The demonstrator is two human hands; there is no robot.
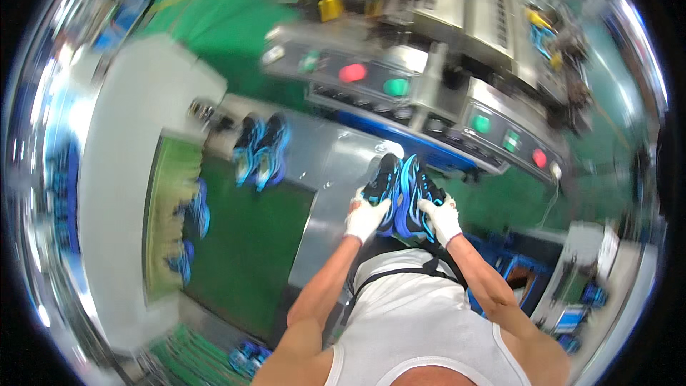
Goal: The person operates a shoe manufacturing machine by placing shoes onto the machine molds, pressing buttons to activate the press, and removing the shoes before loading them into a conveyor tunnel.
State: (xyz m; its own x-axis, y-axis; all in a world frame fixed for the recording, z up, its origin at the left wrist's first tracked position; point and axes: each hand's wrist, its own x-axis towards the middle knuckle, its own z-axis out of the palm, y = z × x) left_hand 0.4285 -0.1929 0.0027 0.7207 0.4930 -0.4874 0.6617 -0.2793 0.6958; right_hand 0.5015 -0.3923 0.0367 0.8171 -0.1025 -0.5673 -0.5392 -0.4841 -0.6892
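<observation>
Two black, blue and purple athletic shoes are held side by side in front of my waist. My left hand [367,217], in a white knit glove, is closed around the left shoe [387,177]. Around the right shoe [423,185], my right hand [444,217] is closed in a matching glove. The soles of both shoes face each other and appear to touch or nearly touch. Under and beyond them lies a metal work surface [327,214]. My palms hide the outer sides of the shoes.
A pair of similar shoes [261,150] stands to the left, by a green conveyor belt [241,241]. More shoes [198,209] sit near the opening of a pale machine housing [123,198]. Ahead is a metal machine with push-button panels [351,72]. Blue crates [517,268] are at right.
</observation>
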